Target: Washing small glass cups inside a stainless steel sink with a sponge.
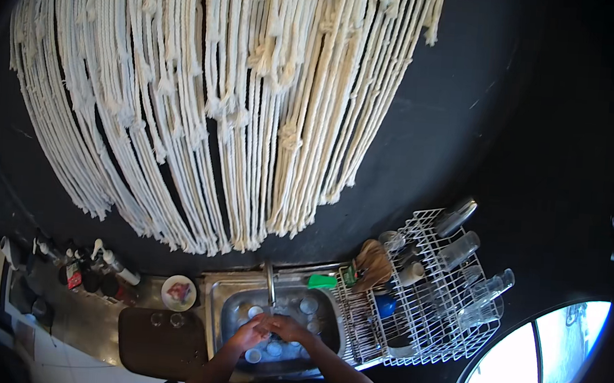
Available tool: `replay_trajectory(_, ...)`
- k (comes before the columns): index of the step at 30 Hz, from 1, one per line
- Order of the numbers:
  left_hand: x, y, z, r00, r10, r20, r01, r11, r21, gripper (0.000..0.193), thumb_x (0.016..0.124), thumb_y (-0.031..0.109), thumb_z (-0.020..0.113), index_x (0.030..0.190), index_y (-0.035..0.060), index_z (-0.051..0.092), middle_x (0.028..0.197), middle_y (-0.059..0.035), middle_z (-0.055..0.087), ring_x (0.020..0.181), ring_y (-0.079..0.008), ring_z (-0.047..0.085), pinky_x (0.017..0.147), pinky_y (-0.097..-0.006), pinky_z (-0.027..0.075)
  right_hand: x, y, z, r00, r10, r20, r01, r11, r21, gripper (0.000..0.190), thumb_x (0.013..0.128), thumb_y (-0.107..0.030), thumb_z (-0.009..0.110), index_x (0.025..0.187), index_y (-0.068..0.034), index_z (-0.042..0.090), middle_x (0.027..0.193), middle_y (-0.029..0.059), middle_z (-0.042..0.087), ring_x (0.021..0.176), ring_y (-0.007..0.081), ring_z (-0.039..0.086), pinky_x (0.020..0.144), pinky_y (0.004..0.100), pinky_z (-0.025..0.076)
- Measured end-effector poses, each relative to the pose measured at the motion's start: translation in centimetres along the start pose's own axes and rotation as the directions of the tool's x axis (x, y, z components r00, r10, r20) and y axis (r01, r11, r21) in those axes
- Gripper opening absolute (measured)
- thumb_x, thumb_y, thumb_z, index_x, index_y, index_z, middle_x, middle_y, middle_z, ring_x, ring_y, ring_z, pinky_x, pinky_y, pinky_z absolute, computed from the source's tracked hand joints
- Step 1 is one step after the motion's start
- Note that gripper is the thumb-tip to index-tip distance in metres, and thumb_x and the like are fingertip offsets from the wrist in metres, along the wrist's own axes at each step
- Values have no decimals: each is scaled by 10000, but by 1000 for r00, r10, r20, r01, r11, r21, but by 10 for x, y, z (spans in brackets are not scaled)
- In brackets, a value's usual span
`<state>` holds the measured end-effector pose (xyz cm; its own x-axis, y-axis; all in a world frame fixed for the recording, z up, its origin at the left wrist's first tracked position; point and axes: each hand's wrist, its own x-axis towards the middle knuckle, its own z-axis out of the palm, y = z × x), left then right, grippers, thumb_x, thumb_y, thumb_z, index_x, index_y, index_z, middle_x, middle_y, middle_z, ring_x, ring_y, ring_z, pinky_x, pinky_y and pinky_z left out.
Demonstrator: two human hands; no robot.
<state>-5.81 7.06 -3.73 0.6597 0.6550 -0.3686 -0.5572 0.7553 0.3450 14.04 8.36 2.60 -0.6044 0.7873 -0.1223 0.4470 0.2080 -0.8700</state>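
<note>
Over a stainless steel sink [226,361], my left hand [248,334] and my right hand [289,328] meet just in front of the faucet [270,282]. Their fingers overlap, so I cannot tell whether anything is held between them. Several cups and glasses lie in the basin around and below my hands. Among them are a white cup [253,355] near my left wrist, another white cup [255,311] behind my left hand, and a clear glass [308,305] at the back right. A bright green sponge [322,281] rests on the sink's back rim.
A white wire dish rack [419,338] with glasses, a blue item [385,306] and a brown item [373,265] stands right. Left are a dark tray [160,344] with two small glasses, a white plate [188,305] and pump bottles [120,269]. Knotted cords [244,176] hang behind.
</note>
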Motion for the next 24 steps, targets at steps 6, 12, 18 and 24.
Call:
replay_trajectory(6,0,-3,-9,989,-121,79,137,963,-231,253,1004,359,538,1159,176,618,854,-46,632,731,-175,524,684,-328,403,2,16,6,995,50,-91,-64,986,-157,294,972,-289,617,1173,-83,675,1131,147,691,1035,259,675,904,380,518)
replay_trajectory(12,-8,-5,-9,998,-62,31,66,986,-151,245,999,368,568,1082,145,624,932,-46,657,771,-153,566,724,-327,408,-8,26,16,981,153,-118,-132,977,167,275,975,-259,617,1199,-113,680,1148,105,696,1055,267,662,930,379,506)
replay_trajectory(18,-10,-6,2,997,-33,-71,32,999,-15,339,985,422,589,1113,109,614,929,-40,636,758,-139,533,700,-305,413,-12,2,14,993,16,-118,-6,996,90,244,966,-234,623,1156,-97,691,1163,101,705,1086,244,670,929,360,515)
replay_trajectory(24,-10,-8,-6,984,-146,-104,135,985,-104,423,1017,495,482,1151,109,592,948,-53,638,770,-168,546,730,-342,423,-14,7,23,983,82,-167,-93,994,-60,254,942,-223,645,1142,-73,686,1075,117,716,1032,238,681,902,372,522)
